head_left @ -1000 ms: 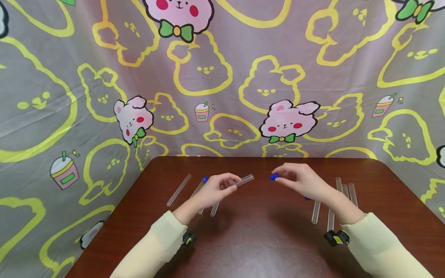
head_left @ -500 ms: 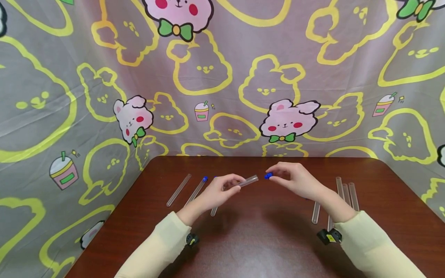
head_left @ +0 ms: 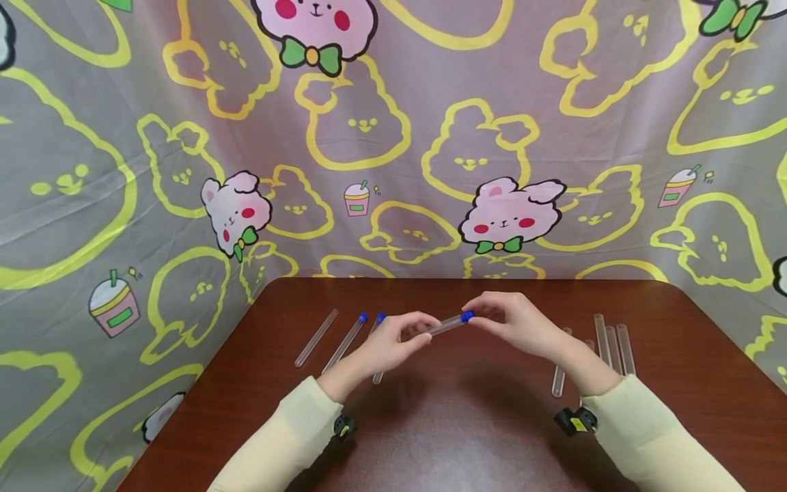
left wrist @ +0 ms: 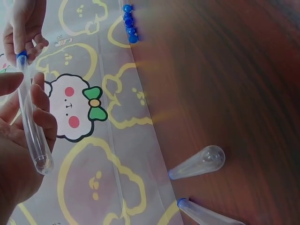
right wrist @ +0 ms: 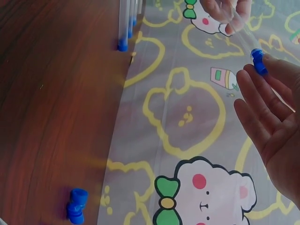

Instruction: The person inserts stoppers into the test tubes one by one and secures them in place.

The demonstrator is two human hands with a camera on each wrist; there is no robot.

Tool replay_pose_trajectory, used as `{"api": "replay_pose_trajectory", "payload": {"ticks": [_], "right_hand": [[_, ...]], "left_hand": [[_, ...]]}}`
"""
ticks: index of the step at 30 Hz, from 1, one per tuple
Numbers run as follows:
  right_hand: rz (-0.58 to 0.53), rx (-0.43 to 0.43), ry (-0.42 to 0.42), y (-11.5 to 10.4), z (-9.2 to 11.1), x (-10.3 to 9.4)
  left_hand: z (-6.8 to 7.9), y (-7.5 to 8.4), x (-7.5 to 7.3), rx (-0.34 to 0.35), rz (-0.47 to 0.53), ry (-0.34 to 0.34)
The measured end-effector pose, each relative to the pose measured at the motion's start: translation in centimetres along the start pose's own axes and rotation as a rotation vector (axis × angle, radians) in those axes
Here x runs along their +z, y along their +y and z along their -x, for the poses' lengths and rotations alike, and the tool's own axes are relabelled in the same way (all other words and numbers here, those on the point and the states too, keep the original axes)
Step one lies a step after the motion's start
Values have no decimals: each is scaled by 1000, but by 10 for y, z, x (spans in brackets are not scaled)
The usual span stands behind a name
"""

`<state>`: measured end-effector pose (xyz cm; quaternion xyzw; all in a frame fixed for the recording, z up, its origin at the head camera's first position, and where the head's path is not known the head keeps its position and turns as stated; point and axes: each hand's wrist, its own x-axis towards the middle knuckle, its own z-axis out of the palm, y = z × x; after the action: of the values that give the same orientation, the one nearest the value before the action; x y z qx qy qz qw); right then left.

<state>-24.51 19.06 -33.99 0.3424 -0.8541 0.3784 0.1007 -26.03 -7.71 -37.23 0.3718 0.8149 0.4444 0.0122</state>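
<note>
My left hand (head_left: 399, 338) grips a clear test tube (head_left: 447, 325) between thumb and fingers, its mouth tilted up to the right. At that mouth, my right hand (head_left: 519, 324) pinches a blue cap (head_left: 467, 317) with thumb and fingertips. The right wrist view has the cap (right wrist: 258, 61) touching the tube's rim in line with it; how far it sits inside cannot be told. The tube's rounded bottom (left wrist: 44, 164) shows past my left palm in the left wrist view. Both hands are raised above the brown table (head_left: 455, 437).
Left of my hands lie a clear tube (head_left: 316, 338) and blue-capped tubes (head_left: 346, 342). Several tubes (head_left: 625, 348) lie to the right, partly behind my right forearm. Loose blue caps (left wrist: 129, 22) sit on the table. A patterned cloth (head_left: 406, 137) hangs behind.
My right hand has moved left with the blue cap, and my left hand has moved slightly right with the test tube. The gap between cap and tube mouth has closed.
</note>
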Motion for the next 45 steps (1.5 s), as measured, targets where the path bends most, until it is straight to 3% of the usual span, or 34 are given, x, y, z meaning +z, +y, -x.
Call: {"api": "replay_pose_trajectory", "payload": {"ticks": [5, 11, 16, 26, 34, 45], "right_hand": [[-31, 14, -8, 0, 1, 1], [-182, 69, -25, 2, 2, 1], [-268, 63, -30, 1, 1, 1], [-247, 24, -28, -1, 3, -2], [-195, 65, -54, -2, 0, -4], [-69, 33, -77, 4, 1, 2]], "left_hand": [[-1, -2, 4, 35, 10, 12], [0, -3, 8, 114, -43, 40], [2, 2, 8, 176, -90, 69], [3, 7, 14, 247, -147, 98], [3, 9, 12, 194, -145, 91], [7, -7, -1, 122, -176, 95]]}}
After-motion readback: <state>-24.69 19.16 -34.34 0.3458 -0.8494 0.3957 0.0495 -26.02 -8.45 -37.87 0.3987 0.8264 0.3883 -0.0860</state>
